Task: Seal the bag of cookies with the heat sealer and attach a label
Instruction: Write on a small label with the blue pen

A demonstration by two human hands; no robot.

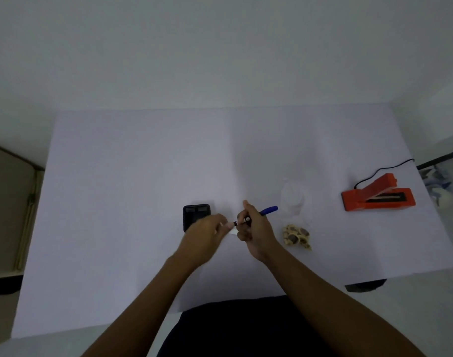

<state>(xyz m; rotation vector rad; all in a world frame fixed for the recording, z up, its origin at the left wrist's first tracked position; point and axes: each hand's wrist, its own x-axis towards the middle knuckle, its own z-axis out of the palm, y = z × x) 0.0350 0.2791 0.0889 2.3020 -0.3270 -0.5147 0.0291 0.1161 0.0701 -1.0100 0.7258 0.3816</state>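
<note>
My right hand (pixel 253 231) grips a blue pen (pixel 267 210) near the middle of the white table, its tip pointing left. My left hand (pixel 207 234), blurred, pinches something small and whitish at the pen's tip, perhaps the cap, above a small white label (pixel 233 231). Several cookies (pixel 296 234) lie in a loose pile to the right of my hands. Behind them sits a clear plastic bag (pixel 293 199), faint against the table. The orange heat sealer (pixel 377 195) stands at the far right with its jaw raised.
A black phone-like object (pixel 195 215) lies just left of my left hand. The sealer's black cord (pixel 385 168) runs off the table's right edge. A beige folded thing (pixel 11 207) stands on the floor at left.
</note>
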